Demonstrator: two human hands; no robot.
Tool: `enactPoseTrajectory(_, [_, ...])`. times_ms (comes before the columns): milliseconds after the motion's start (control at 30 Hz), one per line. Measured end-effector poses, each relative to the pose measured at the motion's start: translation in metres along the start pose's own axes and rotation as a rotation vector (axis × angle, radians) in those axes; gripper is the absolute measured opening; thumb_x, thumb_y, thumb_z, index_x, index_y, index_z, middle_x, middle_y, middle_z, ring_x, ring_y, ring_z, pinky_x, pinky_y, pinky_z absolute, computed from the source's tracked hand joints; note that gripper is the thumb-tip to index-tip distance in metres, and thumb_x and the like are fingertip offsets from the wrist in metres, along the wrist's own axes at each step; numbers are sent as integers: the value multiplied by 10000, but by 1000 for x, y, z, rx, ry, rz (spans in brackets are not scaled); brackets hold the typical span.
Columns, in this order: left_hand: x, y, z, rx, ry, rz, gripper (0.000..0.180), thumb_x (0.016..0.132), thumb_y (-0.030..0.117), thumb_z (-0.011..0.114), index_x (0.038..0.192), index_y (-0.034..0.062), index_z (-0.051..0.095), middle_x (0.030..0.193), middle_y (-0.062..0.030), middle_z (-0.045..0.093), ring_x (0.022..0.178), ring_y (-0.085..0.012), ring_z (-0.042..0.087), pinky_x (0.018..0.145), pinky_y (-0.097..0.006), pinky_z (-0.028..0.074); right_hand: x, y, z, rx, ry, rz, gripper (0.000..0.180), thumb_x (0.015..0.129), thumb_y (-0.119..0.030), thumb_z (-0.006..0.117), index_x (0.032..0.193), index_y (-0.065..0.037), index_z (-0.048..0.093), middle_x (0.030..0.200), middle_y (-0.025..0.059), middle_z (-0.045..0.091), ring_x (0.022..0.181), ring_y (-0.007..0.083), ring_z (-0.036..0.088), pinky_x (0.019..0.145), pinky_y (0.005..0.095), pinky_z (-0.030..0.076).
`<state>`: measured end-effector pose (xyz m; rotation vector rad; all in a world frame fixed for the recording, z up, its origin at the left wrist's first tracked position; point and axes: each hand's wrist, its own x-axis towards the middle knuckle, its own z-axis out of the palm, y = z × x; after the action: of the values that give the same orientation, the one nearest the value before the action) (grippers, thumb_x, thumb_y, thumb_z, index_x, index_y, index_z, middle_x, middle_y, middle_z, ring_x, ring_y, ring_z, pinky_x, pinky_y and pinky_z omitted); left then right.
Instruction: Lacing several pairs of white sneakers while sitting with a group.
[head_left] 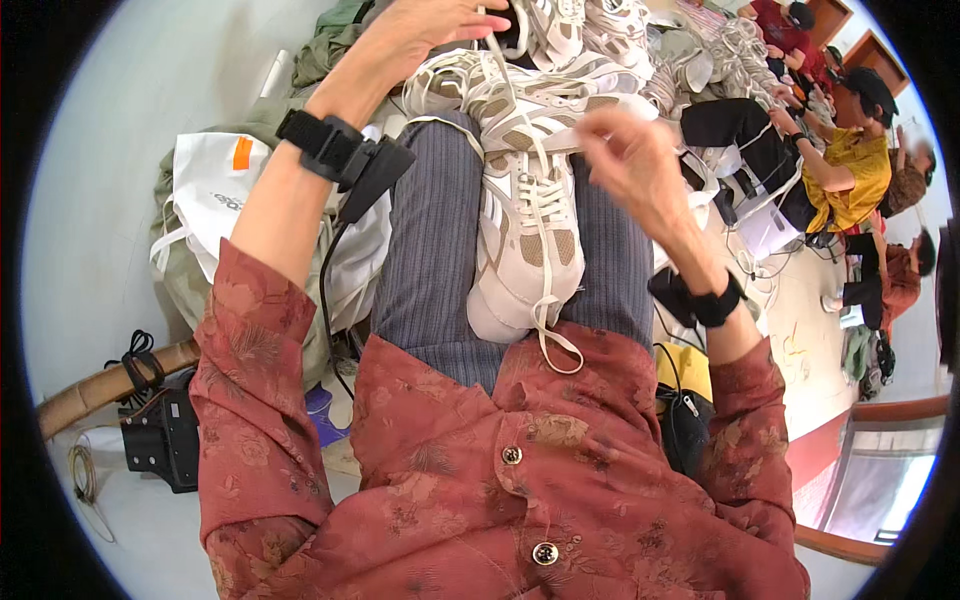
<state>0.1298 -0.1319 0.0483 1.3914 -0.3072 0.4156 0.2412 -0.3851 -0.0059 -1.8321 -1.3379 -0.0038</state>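
Left hand (420, 35) pinching white lace (500, 75), right hand (630, 160) pinching lace end, beige sneaker (525, 230) on lap

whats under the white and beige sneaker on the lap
The sneaker lies on the person's grey ribbed trousers, lace ends trailing onto the red floral shirt. Whatever lies directly beneath its sole is covered. Both hands, left and right, pull its laces.

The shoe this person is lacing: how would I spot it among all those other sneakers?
Start at the grey ribbed trousers of the person looking down. One white and beige sneaker lies lengthwise along the lap, apart from the heap of similar shoes beyond the knees. It alone has a loose white lace drawn up to the raised left hand, with the right hand beside it.
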Motion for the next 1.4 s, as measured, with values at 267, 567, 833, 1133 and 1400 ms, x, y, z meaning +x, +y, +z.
enactPoseTrajectory(267, [-14,-33,28,670,249,-161,340,935,201,576,1187,-21,629,870,-37,646,752,-80,582,678,-222,485,-10,20,35,-23,-240,-60,268,747,10,521,950,44,692,859,251,676,880,410,664,826,453,511])
enactPoseTrajectory(567, [-99,-92,25,494,174,-429,319,917,137,509,1139,-47,645,879,-75,681,785,-116,640,728,-239,519,-2,35,52,-31,-152,-33,185,740,-26,611,890,51,688,797,158,695,725,215,670,682,322,522])
enactPoseTrajectory(833, [-87,-108,40,713,99,-282,400,893,-5,420,1215,61,648,888,-62,631,807,-122,626,747,-244,531,4,29,54,-166,-141,-36,167,727,-7,577,839,16,700,824,231,658,824,377,660,741,436,517])
enactPoseTrajectory(1133, [-74,-116,49,1265,-16,-31,445,776,-46,487,1156,126,642,928,-146,604,854,-355,611,745,-431,496,10,25,42,-55,-283,72,102,702,3,575,734,13,671,698,198,643,721,369,648,685,422,520])
enactPoseTrajectory(1400, [-70,-117,51,1368,-83,84,432,770,-35,512,1174,90,601,1017,-156,624,967,-379,611,798,-455,503,2,30,47,22,-155,-57,108,714,23,604,785,8,684,701,121,637,674,199,655,635,337,509])
